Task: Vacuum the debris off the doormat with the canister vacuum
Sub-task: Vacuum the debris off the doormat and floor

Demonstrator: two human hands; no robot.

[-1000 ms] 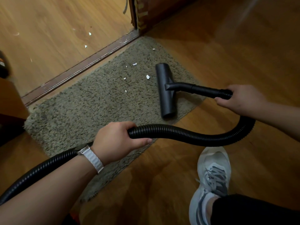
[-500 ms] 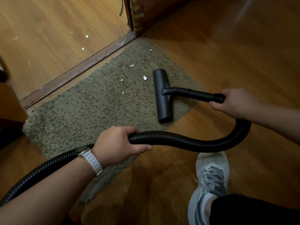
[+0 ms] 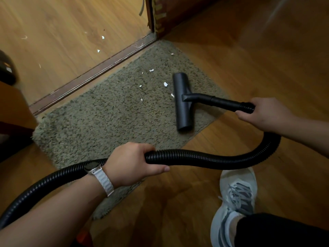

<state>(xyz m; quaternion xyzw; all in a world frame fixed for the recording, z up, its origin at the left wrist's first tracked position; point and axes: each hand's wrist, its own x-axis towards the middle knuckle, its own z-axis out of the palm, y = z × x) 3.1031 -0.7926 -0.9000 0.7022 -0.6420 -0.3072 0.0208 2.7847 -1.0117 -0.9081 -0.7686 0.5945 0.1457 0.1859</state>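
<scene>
Gripping the rigid black wand [image 3: 224, 103], the right hand [image 3: 263, 115] rests its T-shaped nozzle [image 3: 182, 102] at the right edge of the shaggy olive doormat [image 3: 106, 120]; the left hand [image 3: 131, 164] clasps the ribbed black hose [image 3: 204, 159]. White scraps [image 3: 166, 84] lie beside (a shove may scatter them).

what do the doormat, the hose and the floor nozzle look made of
Grey-green shaggy doormat: looks like tufted textile pile, matte, with loose fibre tufts.
Black ribbed vacuum hose: probably flexible plastic, slightly glossy; fine rings, bent in a curve.
Black T-shaped floor nozzle: seems hard moulded plastic, smooth with a dull sheen.
</scene>
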